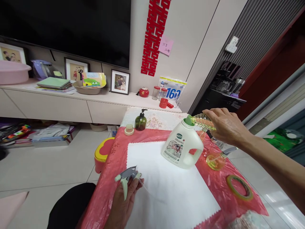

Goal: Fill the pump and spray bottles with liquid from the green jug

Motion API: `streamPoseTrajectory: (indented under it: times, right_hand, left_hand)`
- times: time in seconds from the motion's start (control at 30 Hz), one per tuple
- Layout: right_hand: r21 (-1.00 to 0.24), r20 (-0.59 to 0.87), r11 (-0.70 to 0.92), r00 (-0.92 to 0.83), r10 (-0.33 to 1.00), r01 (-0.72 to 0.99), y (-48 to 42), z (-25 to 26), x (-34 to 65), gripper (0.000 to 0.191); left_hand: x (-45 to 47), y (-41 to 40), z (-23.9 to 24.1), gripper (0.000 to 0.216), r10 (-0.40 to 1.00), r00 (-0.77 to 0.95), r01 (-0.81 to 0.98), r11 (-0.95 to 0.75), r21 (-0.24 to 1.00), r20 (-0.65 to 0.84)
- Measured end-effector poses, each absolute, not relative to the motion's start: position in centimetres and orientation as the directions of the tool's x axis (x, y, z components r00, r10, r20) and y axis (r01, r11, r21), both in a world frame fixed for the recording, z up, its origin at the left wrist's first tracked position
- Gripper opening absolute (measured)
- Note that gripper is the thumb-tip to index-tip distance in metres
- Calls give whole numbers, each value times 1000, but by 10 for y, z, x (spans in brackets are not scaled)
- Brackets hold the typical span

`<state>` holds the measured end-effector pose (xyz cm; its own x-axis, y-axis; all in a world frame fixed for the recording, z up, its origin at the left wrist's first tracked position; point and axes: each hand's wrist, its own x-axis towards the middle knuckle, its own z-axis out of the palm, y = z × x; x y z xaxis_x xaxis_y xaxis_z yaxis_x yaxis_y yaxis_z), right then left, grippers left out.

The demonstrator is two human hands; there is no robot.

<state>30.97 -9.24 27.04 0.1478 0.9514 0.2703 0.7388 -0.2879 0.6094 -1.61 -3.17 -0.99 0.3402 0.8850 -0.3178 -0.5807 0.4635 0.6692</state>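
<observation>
My left hand [125, 197] is closed around a grey and pale-green trigger spray head [128, 174], its thin clear tube trailing to the right over the white cloth [152, 187]. Up at the right, my right hand [224, 122] grips a clear ribbed bottle [203, 122], tilted nearly flat with its end at the green spout of a white detergent jug [182, 144]. Yellowish liquid shows in the ribbed bottle. The jug stands upright on the cloth, its cap off. Near the far edge lies a pale cap [129, 129] beside a green pump bottle [140, 121].
A spray bottle with yellow liquid [215, 161] and a tape roll [239, 187] lie at the right of the red-covered table [102, 194]. A yellow and red stool [104, 152] stands left of it. Behind is a low cabinet [108, 109] with frames and jars.
</observation>
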Motion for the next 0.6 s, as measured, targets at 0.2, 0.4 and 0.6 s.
streamPoseTrajectory:
  times: [0.2,0.4,0.6]
  right_hand:
    - [611,263,-274,136,955,742,-92,271,311,64]
    - [611,255,-282,153,955,739,-92,274,307,64]
    - [623,272,-252,97,958,741,-92,273,312,65]
  left_hand:
    - [-17,-32,-10,45,887,343,-577,458,676,-309]
    - [-16,-31,-11,45,885,342,-587,465,663,-318]
    - [-16,-32,-8,47,885,332,-591,464,660,-326]
